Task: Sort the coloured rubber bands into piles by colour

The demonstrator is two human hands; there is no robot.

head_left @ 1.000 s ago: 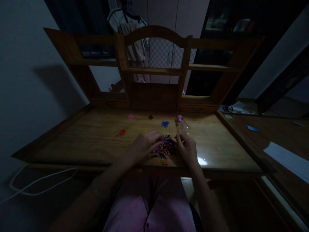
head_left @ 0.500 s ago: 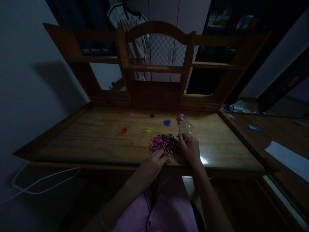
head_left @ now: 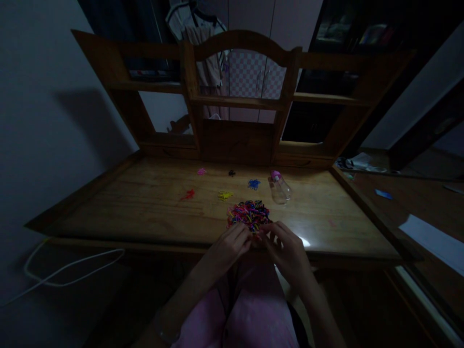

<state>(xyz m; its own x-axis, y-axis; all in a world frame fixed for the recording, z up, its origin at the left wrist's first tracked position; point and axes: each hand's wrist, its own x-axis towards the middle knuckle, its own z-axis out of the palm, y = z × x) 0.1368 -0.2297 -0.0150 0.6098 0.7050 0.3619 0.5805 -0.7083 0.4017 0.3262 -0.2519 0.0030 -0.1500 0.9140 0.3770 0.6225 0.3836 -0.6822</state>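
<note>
A mixed heap of small coloured rubber bands (head_left: pixel 249 212) lies near the front edge of the wooden desk. My left hand (head_left: pixel 235 241) is at the heap's near side, thumb and fingers pinched together. Close beside it, my right hand (head_left: pixel 286 245) is also pinched, its fingertips almost meeting the left ones. Orange-red bits show between the fingertips, too small and dim to tell what is gripped. Behind the heap lie small single-colour groups: yellow bands (head_left: pixel 225 195), blue bands (head_left: pixel 254 183), red bands (head_left: pixel 188 194), pink bands (head_left: pixel 202 171) and black bands (head_left: pixel 232 173).
A clear bottle with a purple cap (head_left: pixel 281 188) lies on the desk (head_left: pixel 152 212), right of the blue group. A wooden shelf unit (head_left: pixel 235 101) rises at the back. White paper (head_left: pixel 431 239) rests on the surface at right. A white cable (head_left: pixel 72 270) hangs at left.
My right hand has come from the heap's right side, beside the bottle, toward me and to my left hand's fingertips. The bottle is now fully visible. The view has shifted slightly.
</note>
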